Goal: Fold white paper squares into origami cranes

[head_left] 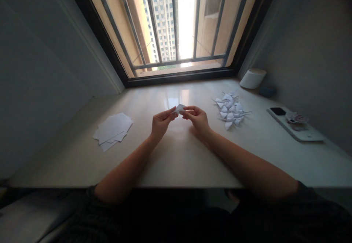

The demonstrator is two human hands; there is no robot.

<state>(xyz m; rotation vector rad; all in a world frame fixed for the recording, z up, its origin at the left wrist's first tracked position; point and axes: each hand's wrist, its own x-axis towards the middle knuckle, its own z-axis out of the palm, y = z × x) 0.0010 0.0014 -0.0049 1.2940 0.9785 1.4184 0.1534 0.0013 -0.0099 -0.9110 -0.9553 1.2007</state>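
Observation:
Above the middle of the pale desk (176, 155), both my hands pinch one small folded piece of white paper (180, 108). My left hand (161, 122) grips its left edge with thumb and fingers closed. My right hand (196, 118) pinches its right side, fingers curled. The paper is held a little above the desk surface. To the left lies a loose stack of flat white paper squares (112, 130). To the right lies a pile of several folded paper shapes (230, 110).
A white phone (297, 130) lies at the right edge with a small crumpled wrapper (296, 118) on it. A white roll (252, 78) and a small dark object (266, 90) stand in the back right corner. A barred window (176, 26) runs behind the desk.

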